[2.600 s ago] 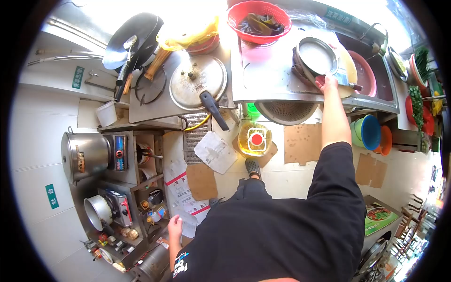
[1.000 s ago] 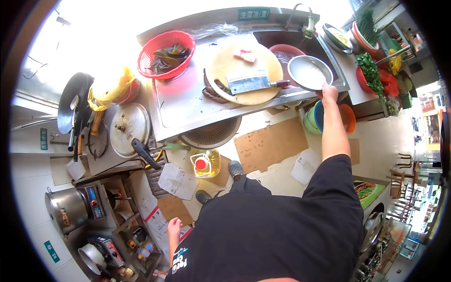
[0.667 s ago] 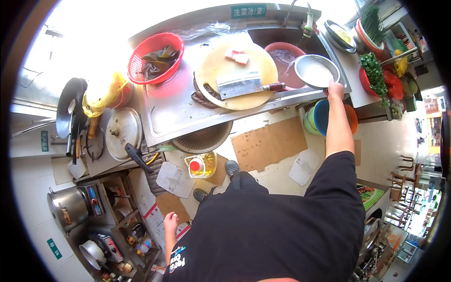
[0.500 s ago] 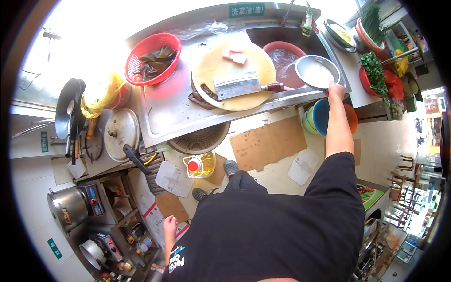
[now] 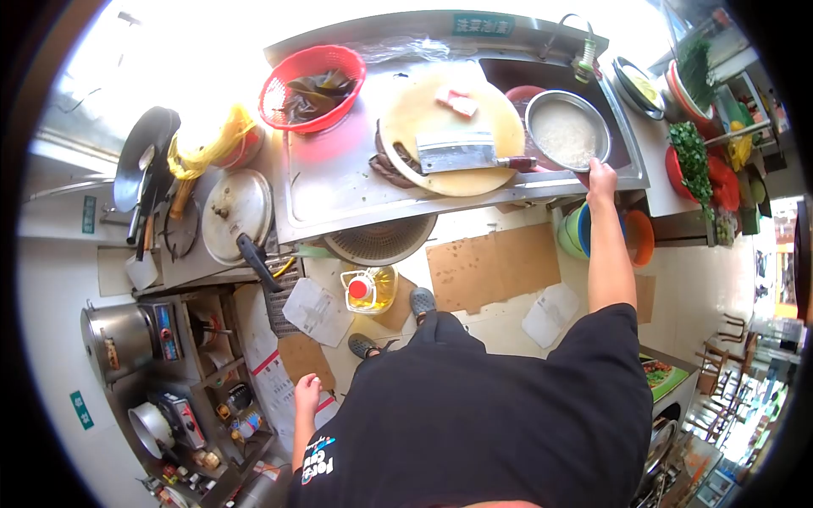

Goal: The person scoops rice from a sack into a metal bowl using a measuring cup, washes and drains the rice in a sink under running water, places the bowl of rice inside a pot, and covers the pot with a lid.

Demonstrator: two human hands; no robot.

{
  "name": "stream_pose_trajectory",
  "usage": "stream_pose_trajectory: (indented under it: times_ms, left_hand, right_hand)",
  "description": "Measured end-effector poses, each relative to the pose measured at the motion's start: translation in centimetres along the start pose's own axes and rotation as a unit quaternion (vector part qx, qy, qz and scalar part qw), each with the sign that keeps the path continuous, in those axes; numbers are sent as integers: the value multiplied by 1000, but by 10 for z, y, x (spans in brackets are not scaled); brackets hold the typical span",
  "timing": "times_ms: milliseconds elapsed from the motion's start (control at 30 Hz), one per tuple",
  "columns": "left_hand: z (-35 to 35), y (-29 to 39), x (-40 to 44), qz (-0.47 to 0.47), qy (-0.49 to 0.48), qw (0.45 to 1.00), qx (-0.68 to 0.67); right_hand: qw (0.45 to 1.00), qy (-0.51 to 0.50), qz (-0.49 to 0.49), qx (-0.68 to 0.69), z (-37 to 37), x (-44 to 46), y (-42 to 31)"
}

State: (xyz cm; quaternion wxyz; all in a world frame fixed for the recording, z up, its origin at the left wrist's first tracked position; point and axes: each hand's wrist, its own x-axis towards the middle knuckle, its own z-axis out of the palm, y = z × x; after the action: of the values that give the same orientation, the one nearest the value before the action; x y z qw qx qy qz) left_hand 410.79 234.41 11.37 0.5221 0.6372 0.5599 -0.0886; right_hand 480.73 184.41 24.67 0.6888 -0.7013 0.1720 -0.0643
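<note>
My right hand (image 5: 601,181) grips the near rim of a round metal bowl (image 5: 568,129). White rice-like grains and cloudy liquid show inside it. The bowl is held above the sink (image 5: 622,157), covering most of a pink basin (image 5: 522,91). Just left of it, a cleaver (image 5: 457,152) lies flat on a round cutting board (image 5: 500,118), its handle pointing towards the bowl. A pale pink piece of meat (image 5: 457,102) is on the board too. My left hand (image 5: 307,393) hangs low by my side, fingers curled in, with nothing visible in it.
A red colander (image 5: 312,89) with dark leafy pieces sits on the steel counter. Green herbs (image 5: 692,161) are at the right. An oil jug (image 5: 373,290) and cardboard (image 5: 495,267) lie on the floor; buckets (image 5: 574,231) stand below the sink. Left are a wok (image 5: 140,157) and a pot lid (image 5: 237,216).
My right hand has brought the bowl left relative to the sink, so it hides more of the pink basin. The grains inside show more fully. The whole view has shifted slightly.
</note>
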Motion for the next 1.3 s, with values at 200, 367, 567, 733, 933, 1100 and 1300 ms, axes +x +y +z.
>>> stream_pose_trajectory:
  times_ms: [200,367,567,733,933,1100,1300]
  left_hand:
    - [-16,-24,-16,14,12,1000,-18]
    - [-41,-99,-21,2,44,996,-81]
    - [-98,-223,-48,-50,80,986,-141]
    - [-148,-362,-106,-148,171,972,-58]
    - [-235,-406,-161,-196,388,888,-152]
    - [-253,-426,-143,-148,409,847,-307]
    - [-393,-313,-169,20,426,816,-389]
  right_hand:
    - [991,-122,-47,-3,85,-102,-43]
    - [968,-249,-10,-29,160,-193,-43]
    - [920,-385,-37,-66,270,-373,-37]
    - [838,-535,18,-103,354,-548,-28]
    - [765,-631,39,-121,453,-788,-4]
    - [614,-775,43,-147,526,-945,19]
    - [502,-842,15,-199,586,-1113,25]
